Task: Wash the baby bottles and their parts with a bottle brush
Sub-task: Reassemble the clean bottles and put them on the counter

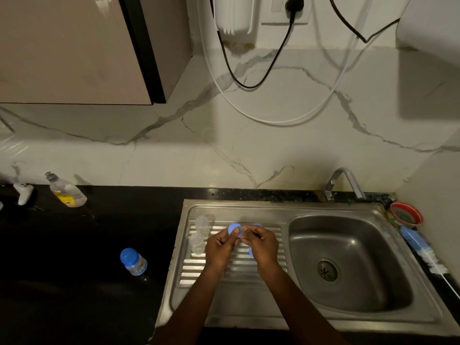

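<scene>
Both my forearms reach up from the near edge to the drainboard (199, 272), where my hands meet over its ribs. My left hand (220, 246) pinches a blue disc (234, 230) between thumb and fingertips. My right hand (261, 245) curls round another blue part (251, 252), of which only slivers show past the fingers, so I cannot say what piece it is. Its fingertips also touch the disc, as if I am pulling the two pieces apart.

Two clear parts (200, 235) stand on the drainboard just left of my left hand. A capped bottle (134, 262) lies on the black counter (74, 257), well to the left, its blue cap pointing far-left.

What matters next, I think, is the brush (420, 250). It lies on the counter strip right of the basin (348, 265), well apart from both hands, its long axis running from the blue handle at the far end to the white bristles and wire nearer me. My right hand is the closer one, so it would have to cross the basin to fetch it. The tap (346, 180) looks dry, and no washing has begun.
</scene>
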`<state>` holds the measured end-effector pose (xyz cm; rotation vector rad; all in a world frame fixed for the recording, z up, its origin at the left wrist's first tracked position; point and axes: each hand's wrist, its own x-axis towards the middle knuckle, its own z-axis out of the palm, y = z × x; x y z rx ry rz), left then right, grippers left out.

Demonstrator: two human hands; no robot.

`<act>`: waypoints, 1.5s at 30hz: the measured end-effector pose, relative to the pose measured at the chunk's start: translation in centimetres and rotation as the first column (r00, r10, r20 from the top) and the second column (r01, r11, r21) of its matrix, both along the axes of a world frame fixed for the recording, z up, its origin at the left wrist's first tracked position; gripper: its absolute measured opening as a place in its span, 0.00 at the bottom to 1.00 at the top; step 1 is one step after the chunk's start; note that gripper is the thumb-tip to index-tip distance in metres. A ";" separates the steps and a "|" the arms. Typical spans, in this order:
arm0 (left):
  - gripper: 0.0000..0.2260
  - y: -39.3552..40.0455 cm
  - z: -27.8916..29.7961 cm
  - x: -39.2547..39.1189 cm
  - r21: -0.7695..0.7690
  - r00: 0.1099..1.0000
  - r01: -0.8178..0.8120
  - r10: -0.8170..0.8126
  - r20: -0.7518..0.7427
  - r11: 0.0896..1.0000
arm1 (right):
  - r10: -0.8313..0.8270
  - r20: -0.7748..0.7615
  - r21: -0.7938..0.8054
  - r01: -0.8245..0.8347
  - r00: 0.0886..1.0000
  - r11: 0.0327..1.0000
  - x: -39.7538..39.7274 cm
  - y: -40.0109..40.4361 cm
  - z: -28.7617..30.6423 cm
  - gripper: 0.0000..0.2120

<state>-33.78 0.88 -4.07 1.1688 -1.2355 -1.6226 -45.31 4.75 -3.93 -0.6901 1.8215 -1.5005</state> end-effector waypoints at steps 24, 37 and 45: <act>0.12 0.3 0.3 -2.1 0.259 0.967 0.005 0.061 -0.248 0.966 | -0.142 -0.399 -0.204 0.063 0.906 0.977 0.8 1.4 0.3 0.05; 0.16 -2.4 -1.2 1.3 -0.328 0.939 0.151 -0.031 0.344 0.933 | 0.128 -0.308 0.027 -0.126 0.943 0.992 -1.6 0.1 0.7 0.04; 0.16 -1.3 -1.0 1.0 -0.150 0.963 0.061 -0.018 0.268 0.987 | 0.169 -0.288 0.044 -0.163 0.943 0.986 -1.1 -0.2 0.4 0.05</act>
